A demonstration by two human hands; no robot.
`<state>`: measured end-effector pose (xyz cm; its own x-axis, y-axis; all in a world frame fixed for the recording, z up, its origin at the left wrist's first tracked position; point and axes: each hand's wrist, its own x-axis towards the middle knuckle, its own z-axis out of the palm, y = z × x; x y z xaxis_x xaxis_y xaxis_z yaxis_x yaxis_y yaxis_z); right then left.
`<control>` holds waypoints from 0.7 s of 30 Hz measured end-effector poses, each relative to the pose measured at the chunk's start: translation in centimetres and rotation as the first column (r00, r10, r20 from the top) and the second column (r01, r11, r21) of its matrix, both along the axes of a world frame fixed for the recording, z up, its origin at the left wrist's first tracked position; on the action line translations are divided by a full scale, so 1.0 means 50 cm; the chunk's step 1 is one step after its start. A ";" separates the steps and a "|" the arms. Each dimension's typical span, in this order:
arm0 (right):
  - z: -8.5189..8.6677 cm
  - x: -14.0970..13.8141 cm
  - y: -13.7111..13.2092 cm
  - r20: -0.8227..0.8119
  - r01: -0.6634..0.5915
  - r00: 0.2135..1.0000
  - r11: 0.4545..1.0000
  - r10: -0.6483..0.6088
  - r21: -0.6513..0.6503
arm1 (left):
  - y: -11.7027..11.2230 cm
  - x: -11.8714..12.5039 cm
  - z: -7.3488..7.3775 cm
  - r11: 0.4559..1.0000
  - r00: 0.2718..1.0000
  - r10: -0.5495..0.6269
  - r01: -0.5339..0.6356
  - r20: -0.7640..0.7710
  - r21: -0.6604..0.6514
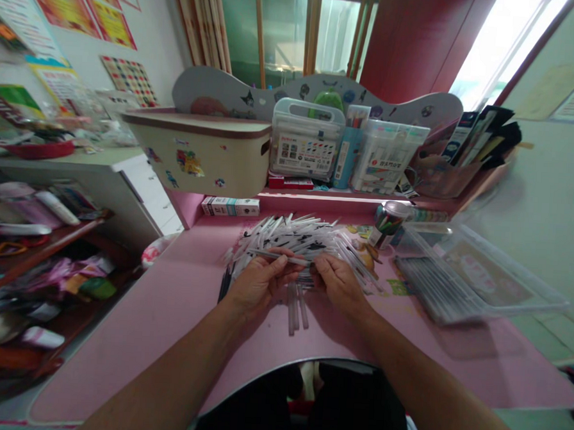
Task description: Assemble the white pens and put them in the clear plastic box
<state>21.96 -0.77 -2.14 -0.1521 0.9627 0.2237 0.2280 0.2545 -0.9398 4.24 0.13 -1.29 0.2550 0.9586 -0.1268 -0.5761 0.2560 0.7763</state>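
A heap of several clear-barrelled pens (pixel 305 238) lies on the pink desk (pixel 166 318) in front of me. My left hand (pixel 257 284) and my right hand (pixel 338 282) meet at the near edge of the heap. Both have their fingers pinched on one thin pen (pixel 285 258) held level between them. A few clear pen tubes (pixel 297 308) lie on the desk just under my hands. Some dark pens (pixel 224 282) lie to the left of my left hand.
An open clear plastic case (pixel 461 282) with pens in it sits at the right. A tin of coloured pens (pixel 387 223) stands behind the heap. A cream bin (pixel 199 149) and marker boxes (pixel 306 142) fill the shelf. Cluttered shelves (pixel 35 253) stand at the left.
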 end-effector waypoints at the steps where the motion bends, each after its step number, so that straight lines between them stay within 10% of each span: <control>1: -0.001 0.000 0.000 -0.035 -0.014 0.999 1.000 0.013 -0.009 | 0.001 0.000 0.000 1.000 1.000 0.008 -0.008 -0.002 0.001; 21: 0.000 -0.001 -0.003 -0.071 -0.036 0.997 0.999 0.036 0.002 | 0.000 -0.003 0.004 1.000 0.999 0.013 -0.013 -0.043 0.007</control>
